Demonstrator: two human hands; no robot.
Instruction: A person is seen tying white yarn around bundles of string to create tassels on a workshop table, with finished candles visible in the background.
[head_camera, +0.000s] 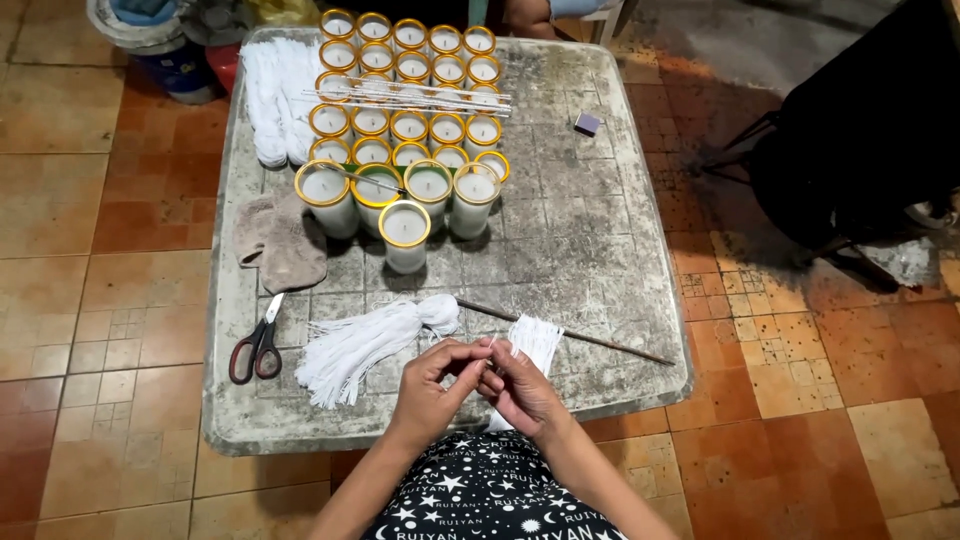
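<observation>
Tiled terracotta floor (100, 300), w/ a worn grey stone-look square table (600, 250) in the middle; I'm watching via head cam, looking straight down. Both hands meet at the near table edge: left hand (430, 385) and right hand (520, 390) have fingertips pinched together on a thin white wick strand (490, 347), so both are clamped on it, not spread. Strand is short and thin, hard to see its full run; looks like it points up and away from the fingers, toward the small loose bunch of white cut strands (535, 335) lying just beyond the right hand. Right hand is nearer that bunch; left is nearer the bigger tied white string tassel (365, 345), which lies touching-close to the left hand, long axis diagonal, knot end toward table centre. Thin dark stick (570, 335) runs diagonally behind the bunch, left-high to right-low. Counts: 1 pair red-handled scissors (257, 350) at left edge, 1 crumpled grey-brown cloth (280, 245), 1 pile of white string hanks (272, 100) far left, 1 small purple block (588, 123) far right. Gold-rimmed glass candle cups filled w/ white wax (405, 235): approx 29, can't be exact as thin white rods (420, 97) lie across the middle rows. Off table: blue bucket (170, 60), black chair (860, 140).
</observation>
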